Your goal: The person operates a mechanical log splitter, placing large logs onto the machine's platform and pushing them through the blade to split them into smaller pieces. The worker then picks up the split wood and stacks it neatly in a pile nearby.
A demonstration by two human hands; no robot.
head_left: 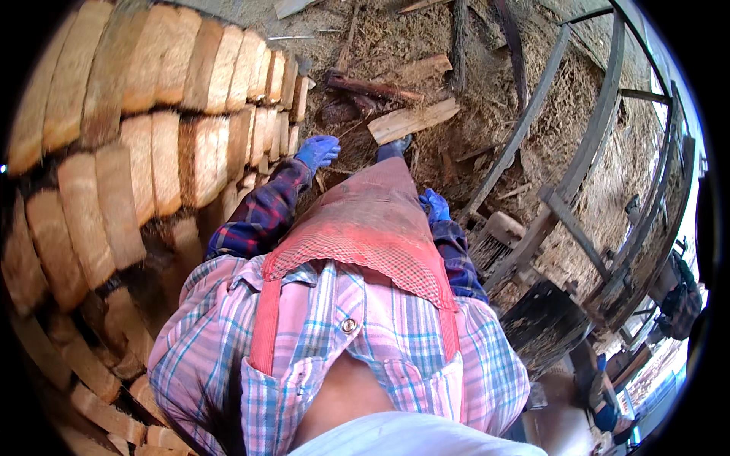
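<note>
My left hand [318, 153], in a blue glove, is held out beside the stacked wood blocks [207, 152] on my left. Its fingers are stretched out and nothing shows in them. My right hand [435, 205], also in a blue glove, hangs by the right edge of my red apron [357, 209]. A finger or thumb stands a little apart there, and I see nothing held. Ahead of my feet lie a pale split board [414, 120] and a dark reddish stick of wood [372, 87].
Tall rows of sawn wood pieces [99, 213] line the left side. A wooden frame with long rails [582, 144] runs along the right. Shavings and wood scraps [471, 114] cover the floor. A person [680, 296] is at the far right edge.
</note>
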